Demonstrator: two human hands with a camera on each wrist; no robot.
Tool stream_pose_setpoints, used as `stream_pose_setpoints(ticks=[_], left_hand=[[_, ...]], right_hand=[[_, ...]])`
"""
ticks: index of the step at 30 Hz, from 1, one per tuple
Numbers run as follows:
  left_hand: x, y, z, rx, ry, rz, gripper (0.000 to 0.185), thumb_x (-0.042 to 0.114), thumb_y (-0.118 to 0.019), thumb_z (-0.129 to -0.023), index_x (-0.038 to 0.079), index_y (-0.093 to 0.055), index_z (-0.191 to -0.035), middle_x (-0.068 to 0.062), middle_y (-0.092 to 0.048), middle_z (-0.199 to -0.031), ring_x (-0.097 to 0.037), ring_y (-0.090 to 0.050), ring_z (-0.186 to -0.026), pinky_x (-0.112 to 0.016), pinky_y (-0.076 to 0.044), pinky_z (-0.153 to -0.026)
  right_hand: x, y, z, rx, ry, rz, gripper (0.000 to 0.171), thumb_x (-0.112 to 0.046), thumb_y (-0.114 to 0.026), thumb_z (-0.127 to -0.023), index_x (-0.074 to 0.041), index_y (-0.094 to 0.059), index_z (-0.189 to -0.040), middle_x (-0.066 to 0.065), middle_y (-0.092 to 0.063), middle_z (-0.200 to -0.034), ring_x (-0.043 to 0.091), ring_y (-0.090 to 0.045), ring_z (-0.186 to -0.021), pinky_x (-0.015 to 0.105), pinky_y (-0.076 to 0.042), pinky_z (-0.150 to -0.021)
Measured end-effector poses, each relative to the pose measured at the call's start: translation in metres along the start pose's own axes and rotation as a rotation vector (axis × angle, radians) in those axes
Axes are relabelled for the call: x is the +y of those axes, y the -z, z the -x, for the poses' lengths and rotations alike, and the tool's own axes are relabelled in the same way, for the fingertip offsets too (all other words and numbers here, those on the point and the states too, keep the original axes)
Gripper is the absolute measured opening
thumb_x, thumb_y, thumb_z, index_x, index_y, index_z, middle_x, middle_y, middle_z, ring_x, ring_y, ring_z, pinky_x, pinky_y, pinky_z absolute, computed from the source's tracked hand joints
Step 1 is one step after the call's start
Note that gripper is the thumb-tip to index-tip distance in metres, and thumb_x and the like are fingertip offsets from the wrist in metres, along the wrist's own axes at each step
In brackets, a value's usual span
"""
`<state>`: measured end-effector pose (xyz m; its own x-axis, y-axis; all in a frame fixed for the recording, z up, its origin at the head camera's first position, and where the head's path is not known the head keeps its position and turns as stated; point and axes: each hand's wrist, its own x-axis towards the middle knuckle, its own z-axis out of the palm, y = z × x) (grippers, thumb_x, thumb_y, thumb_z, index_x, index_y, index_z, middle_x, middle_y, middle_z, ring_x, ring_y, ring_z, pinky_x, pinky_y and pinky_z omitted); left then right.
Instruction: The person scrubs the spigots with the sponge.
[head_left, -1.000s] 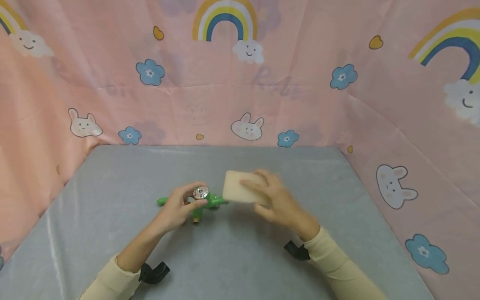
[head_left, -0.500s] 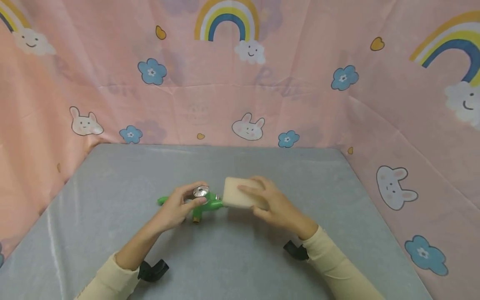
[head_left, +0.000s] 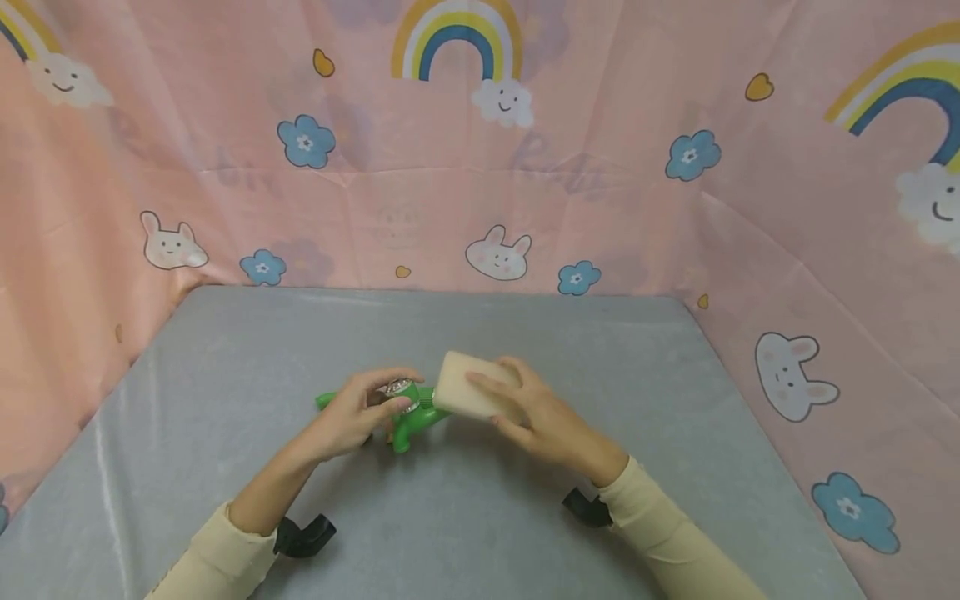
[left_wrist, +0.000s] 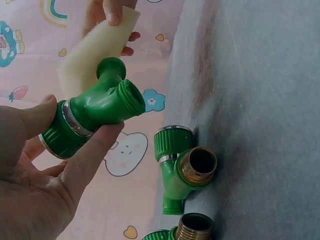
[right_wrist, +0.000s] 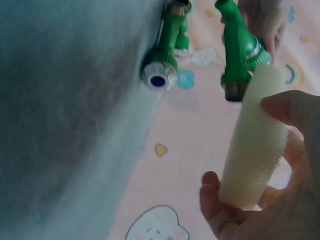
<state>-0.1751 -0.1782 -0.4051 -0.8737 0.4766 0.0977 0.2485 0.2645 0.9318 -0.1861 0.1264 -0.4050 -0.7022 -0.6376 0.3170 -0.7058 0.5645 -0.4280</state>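
Note:
Above the table my left hand (head_left: pixel 347 415) pinches the ribbed round cap of a green pipe valve (left_wrist: pixel 97 105) between thumb and fingers. The valve has a chrome ring and a branch angled off its body. A cream rectangular sponge (head_left: pixel 474 385) is gripped in my right hand (head_left: pixel 553 414), thumb on one face and fingers on the other. In the left wrist view the sponge (left_wrist: pixel 100 50) lies against or just behind one end of the valve; contact is hard to tell. The right wrist view shows the sponge (right_wrist: pixel 256 145) slightly bent beside the valve's dark end.
More green valves stand on the grey table, mostly hidden in the head view; one valve (left_wrist: pixel 175 165) with a brass threaded end shows in the left wrist view, near another valve (left_wrist: pixel 195 227). Pink printed cloth (head_left: pixel 360 200) walls the back and sides.
The left hand has turned the valve, so its cap faces differently and a green branch now points toward the person. The sponge has shifted slightly left and tilted.

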Motion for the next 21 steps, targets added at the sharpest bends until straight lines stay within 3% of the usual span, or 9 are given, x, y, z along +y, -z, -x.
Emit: stream_pose_setpoints(ticks=[3,8,10,15,18,21], left_hand=[[-0.001,0.004,0.0,-0.016,0.025,0.022,0.032,0.012,-0.057,-0.104,0.005,-0.056,-0.135,-0.029,-0.05,-0.144,-0.023,-0.067,-0.078,-0.041,-0.062,-0.066],[-0.002,0.021,0.003,-0.005,0.074,0.067,0.033,0.015,-0.053,-0.106,0.004,-0.053,-0.137,-0.028,-0.04,-0.152,-0.024,-0.067,-0.103,-0.039,-0.064,-0.078],[-0.004,0.03,0.005,-0.001,0.08,0.077,0.034,0.015,-0.052,-0.107,0.003,-0.052,-0.138,-0.027,-0.036,-0.155,-0.024,-0.068,-0.101,-0.041,-0.063,-0.081],[-0.012,0.054,0.012,0.007,0.079,0.111,0.03,0.015,-0.052,-0.107,0.004,-0.05,-0.134,-0.029,-0.016,-0.163,-0.017,-0.065,-0.103,-0.042,-0.061,-0.09],[-0.016,0.067,0.016,0.007,0.084,0.132,0.029,0.015,-0.053,-0.106,0.005,-0.049,-0.133,-0.029,-0.006,-0.166,-0.005,-0.06,-0.114,-0.038,-0.06,-0.094],[-0.021,0.08,0.021,0.009,0.101,0.145,0.032,0.014,-0.055,-0.105,0.004,-0.047,-0.134,-0.03,-0.008,-0.164,0.003,-0.06,-0.114,-0.034,-0.059,-0.095]], right_hand=[[0.005,0.004,0.002,-0.004,-0.053,-0.01,0.06,-0.014,-0.068,-0.095,-0.027,-0.049,-0.151,0.021,-0.041,-0.146,0.034,-0.056,-0.118,0.046,-0.053,-0.09],[0.016,0.014,0.004,0.033,-0.133,-0.012,0.059,-0.018,-0.065,-0.099,-0.028,-0.045,-0.153,0.024,-0.037,-0.148,0.037,-0.057,-0.115,0.049,-0.053,-0.088],[0.019,0.016,0.004,0.045,-0.16,-0.009,0.059,-0.02,-0.064,-0.1,-0.029,-0.042,-0.155,0.025,-0.036,-0.149,0.039,-0.057,-0.115,0.052,-0.053,-0.088],[0.024,0.017,0.003,0.05,-0.189,-0.005,0.059,-0.023,-0.061,-0.102,-0.029,-0.038,-0.157,0.026,-0.033,-0.15,0.042,-0.055,-0.119,0.057,-0.053,-0.09],[0.026,0.015,0.002,0.05,-0.201,0.003,0.058,-0.024,-0.059,-0.103,-0.029,-0.038,-0.157,0.027,-0.033,-0.15,0.044,-0.053,-0.121,0.059,-0.052,-0.091],[0.03,0.013,0.002,0.067,-0.211,0.015,0.057,-0.022,-0.059,-0.103,-0.026,-0.039,-0.156,0.028,-0.035,-0.149,0.046,-0.049,-0.125,0.062,-0.05,-0.093]])
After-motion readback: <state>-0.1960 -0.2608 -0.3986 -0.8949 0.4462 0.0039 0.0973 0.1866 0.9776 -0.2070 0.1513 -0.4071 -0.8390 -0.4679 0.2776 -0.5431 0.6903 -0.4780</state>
